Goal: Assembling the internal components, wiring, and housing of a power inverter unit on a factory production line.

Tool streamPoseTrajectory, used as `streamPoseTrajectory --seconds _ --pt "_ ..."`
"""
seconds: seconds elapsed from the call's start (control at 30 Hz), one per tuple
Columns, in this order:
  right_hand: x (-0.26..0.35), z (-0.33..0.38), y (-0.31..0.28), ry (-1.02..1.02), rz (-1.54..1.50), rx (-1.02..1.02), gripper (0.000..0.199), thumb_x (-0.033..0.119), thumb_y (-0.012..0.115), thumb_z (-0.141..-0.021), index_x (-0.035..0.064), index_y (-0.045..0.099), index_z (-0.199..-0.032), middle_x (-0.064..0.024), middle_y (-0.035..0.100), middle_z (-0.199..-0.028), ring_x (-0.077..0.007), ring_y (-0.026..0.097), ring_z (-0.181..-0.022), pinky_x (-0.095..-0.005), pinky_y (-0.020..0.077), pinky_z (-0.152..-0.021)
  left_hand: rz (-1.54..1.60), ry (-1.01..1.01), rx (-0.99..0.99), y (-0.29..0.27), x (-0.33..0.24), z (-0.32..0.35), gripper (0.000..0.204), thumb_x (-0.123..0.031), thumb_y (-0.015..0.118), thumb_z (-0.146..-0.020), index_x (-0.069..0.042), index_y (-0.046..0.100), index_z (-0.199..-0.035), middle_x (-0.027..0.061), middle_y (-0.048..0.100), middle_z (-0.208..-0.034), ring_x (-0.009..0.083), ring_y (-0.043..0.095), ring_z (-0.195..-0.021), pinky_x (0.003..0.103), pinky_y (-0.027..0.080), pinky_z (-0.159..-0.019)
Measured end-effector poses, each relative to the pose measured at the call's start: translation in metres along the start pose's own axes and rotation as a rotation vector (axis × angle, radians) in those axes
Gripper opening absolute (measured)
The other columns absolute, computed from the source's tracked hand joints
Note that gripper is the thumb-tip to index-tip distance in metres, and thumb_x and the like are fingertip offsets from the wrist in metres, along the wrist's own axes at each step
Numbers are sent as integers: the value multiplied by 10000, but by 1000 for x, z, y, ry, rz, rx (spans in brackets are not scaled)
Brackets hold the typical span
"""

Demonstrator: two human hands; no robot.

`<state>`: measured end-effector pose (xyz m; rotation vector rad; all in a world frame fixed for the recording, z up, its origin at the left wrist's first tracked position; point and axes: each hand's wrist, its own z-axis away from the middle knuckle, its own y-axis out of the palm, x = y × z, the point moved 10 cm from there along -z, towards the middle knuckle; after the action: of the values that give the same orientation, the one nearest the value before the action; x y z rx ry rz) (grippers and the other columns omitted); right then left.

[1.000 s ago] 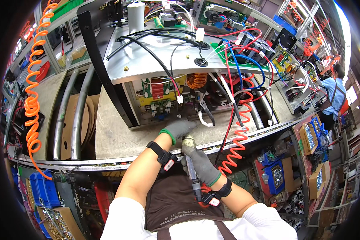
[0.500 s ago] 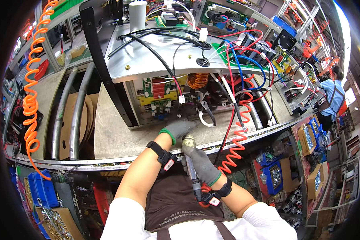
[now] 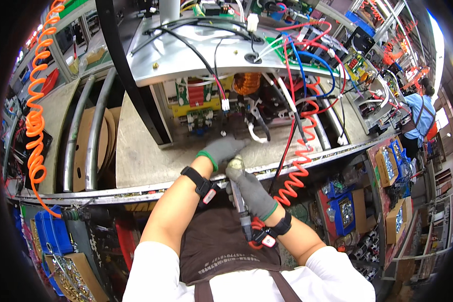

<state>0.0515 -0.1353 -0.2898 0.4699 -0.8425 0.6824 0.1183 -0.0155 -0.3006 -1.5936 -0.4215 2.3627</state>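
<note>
Steadying the tool [image 3: 246,227] is best left to the right hand [image 3: 255,194], with the left hand [image 3: 223,151] held out of its line. The hanging plug [image 3: 225,104], beyond the left hand, and the white cable [image 3: 252,135], just off its fingertips, should be cleared before the tool is brought up; a snagged lead is judged the main risk.

Tool is gripped by the right, fingers wrapped round the body, far end hidden by the glove, near end sloped back toward the apron [image 3: 226,251]. Left is laid back-up, fingers stretched rightward, just beyond the right thumb; whether anything is pinched can't be told. Forearms are angled inward, hands close. Chassis [image 3: 191,55] is set on the bench [image 3: 146,163] beyond both hands.
</note>
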Motion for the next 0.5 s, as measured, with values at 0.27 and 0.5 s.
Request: streamPoseTrajectory --seconds 0.27,0.5 --pt "-2 -3 3 9 -148 27 392 465 677 -892 100 541 -846 -17 539 -589 -123 502 -421 -277 424 -373 -174 13 -159 -13 -2 2 642 -584 518 -913 -9 630 -1173 229 635 -1081 330 616 -980 382 474 -856" --pt "1 -3 4 -23 -140 35 408 486 682 -881 103 544 -856 -11 542 -591 -119 501 -424 -267 418 -379 -395 -1 -15 -10 -11 -1 584 -498 419 -959 -16 597 -1237 231 600 -1268 368 568 -1178 410 427 -999"
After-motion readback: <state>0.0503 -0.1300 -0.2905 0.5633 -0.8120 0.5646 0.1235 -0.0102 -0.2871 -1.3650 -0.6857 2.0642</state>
